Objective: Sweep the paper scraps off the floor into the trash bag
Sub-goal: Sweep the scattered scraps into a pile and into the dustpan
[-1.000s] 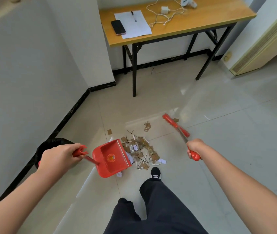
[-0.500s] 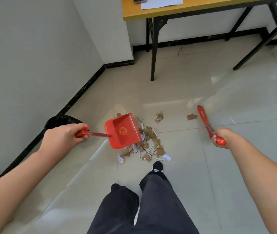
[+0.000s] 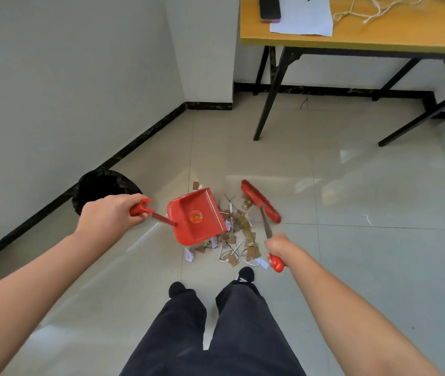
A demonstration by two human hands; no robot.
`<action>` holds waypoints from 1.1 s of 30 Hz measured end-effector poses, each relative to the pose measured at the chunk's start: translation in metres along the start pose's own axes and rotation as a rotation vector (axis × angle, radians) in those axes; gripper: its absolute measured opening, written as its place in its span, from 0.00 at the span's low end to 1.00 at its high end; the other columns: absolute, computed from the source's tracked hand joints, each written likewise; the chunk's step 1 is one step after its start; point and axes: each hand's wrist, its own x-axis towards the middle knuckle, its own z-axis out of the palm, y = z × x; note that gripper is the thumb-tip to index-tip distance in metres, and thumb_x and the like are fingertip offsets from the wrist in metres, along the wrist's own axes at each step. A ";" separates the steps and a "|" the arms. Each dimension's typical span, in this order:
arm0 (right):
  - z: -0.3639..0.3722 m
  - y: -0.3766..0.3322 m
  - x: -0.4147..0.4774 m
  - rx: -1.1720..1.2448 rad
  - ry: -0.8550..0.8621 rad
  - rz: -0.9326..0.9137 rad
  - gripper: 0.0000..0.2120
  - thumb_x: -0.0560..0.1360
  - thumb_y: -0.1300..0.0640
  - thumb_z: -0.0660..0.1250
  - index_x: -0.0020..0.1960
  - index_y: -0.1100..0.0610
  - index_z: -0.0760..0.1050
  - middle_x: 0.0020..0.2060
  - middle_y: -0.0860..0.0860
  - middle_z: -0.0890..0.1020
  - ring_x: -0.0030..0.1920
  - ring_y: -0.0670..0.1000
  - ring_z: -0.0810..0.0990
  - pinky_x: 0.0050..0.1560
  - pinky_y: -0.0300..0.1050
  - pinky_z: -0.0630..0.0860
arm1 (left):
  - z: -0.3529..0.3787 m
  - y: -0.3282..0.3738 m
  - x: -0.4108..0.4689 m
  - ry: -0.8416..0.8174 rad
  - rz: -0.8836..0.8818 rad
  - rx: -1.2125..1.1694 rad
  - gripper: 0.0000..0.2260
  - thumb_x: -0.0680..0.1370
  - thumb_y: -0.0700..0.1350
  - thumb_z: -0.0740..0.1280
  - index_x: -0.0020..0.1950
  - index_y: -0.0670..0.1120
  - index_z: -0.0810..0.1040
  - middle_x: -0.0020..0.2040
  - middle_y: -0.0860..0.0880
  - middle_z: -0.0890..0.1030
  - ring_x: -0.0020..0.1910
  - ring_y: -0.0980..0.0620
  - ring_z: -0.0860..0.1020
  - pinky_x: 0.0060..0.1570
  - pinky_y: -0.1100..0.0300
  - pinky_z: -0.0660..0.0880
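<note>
Red dustpan (image 3: 196,217), gripped by the left hand (image 3: 113,213), and red broom (image 3: 261,201), gripped by the right hand (image 3: 279,246), flank the paper scraps (image 3: 239,234) between them on the floor (image 3: 365,267).

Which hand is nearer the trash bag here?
Left. The left hand overlaps the black trash bag's near rim; the right hand is beyond the scrap pile.

Pale glossy floor tiles (image 3: 351,267) reflect soft daylight. Plain white walls (image 3: 53,77) meet a black skirting board (image 3: 134,143). A wooden table (image 3: 378,36) on black folding legs (image 3: 270,96) stands against the far wall.
</note>
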 end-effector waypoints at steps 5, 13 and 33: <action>0.036 0.005 -0.038 -0.127 -0.070 0.007 0.09 0.78 0.65 0.52 0.40 0.64 0.66 0.24 0.55 0.68 0.22 0.49 0.64 0.23 0.36 0.63 | 0.001 -0.051 -0.017 -0.061 -0.011 0.010 0.12 0.75 0.57 0.68 0.57 0.57 0.80 0.48 0.56 0.83 0.51 0.52 0.81 0.38 0.57 0.76; 0.077 0.009 -0.107 -0.234 0.044 -0.249 0.11 0.77 0.64 0.54 0.54 0.62 0.73 0.22 0.56 0.69 0.15 0.51 0.65 0.19 0.37 0.67 | 0.007 -0.128 -0.046 -0.089 -0.041 0.011 0.10 0.75 0.57 0.67 0.53 0.56 0.80 0.46 0.54 0.83 0.50 0.50 0.81 0.36 0.59 0.70; 0.156 -0.146 -0.017 -0.690 0.074 -0.275 0.12 0.80 0.64 0.56 0.62 0.65 0.69 0.31 0.54 0.72 0.24 0.50 0.69 0.19 0.38 0.65 | 0.051 -0.185 -0.047 -0.059 -0.169 0.000 0.12 0.77 0.59 0.65 0.56 0.55 0.78 0.48 0.53 0.83 0.51 0.49 0.80 0.37 0.58 0.69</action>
